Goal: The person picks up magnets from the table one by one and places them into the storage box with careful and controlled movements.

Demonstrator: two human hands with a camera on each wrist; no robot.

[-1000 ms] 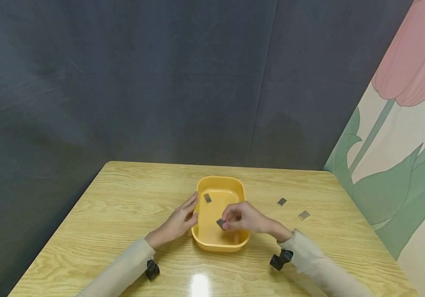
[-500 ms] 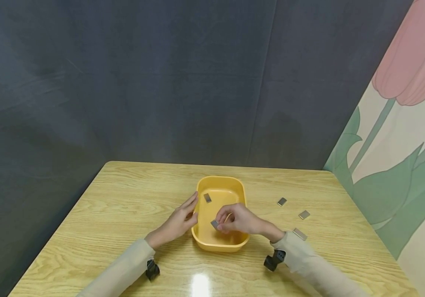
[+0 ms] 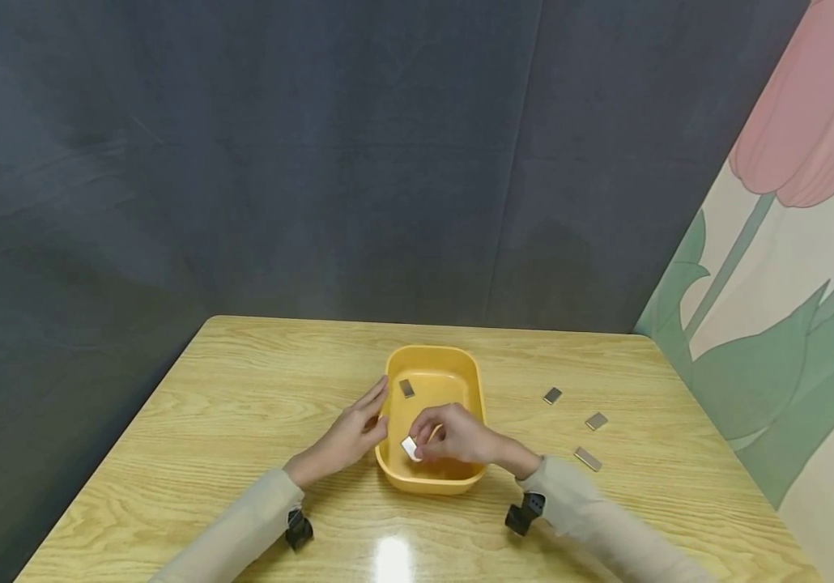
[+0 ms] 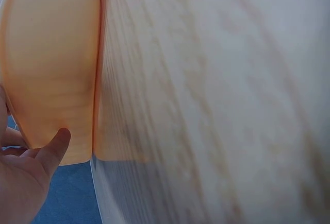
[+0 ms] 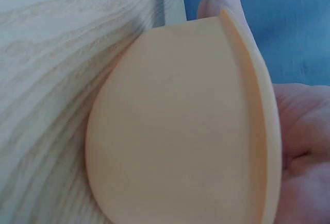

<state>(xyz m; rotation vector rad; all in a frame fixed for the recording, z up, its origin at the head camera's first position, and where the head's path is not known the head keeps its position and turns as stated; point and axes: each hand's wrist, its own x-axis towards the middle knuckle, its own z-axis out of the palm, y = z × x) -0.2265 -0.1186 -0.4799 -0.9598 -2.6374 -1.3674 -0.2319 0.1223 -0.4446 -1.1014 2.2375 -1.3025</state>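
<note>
A shallow yellow plastic bin (image 3: 431, 486) stands on the table. My left hand (image 3: 344, 433) rests against its left wall, fingers extended; in the left wrist view the thumb (image 4: 59, 144) touches the bin's outer side (image 4: 56, 69). Over the front half of the bin, my right hand (image 3: 453, 433) pinches a small flat rectangular piece (image 3: 409, 448), whose face shines white. A similar grey-brown piece (image 3: 406, 389) lies inside at the back left. The right wrist view shows the bin's outer wall (image 5: 180, 121) and part of my right hand (image 5: 304, 141); the held piece is hidden there.
Right of the bin, three similar pieces lie apart on the wooden table (image 3: 264, 380): a dark one (image 3: 552, 396), a grey one (image 3: 596, 421) and a longer-looking one (image 3: 588, 459). A dark curtain (image 3: 359, 178) hangs behind; a tulip-patterned wall (image 3: 810, 324) borders the right side.
My right hand has shifted left inside the bin with the piece, which has tilted from dark to shiny. The nearest table piece has come into view from behind the right arm. My left hand stays put.
</note>
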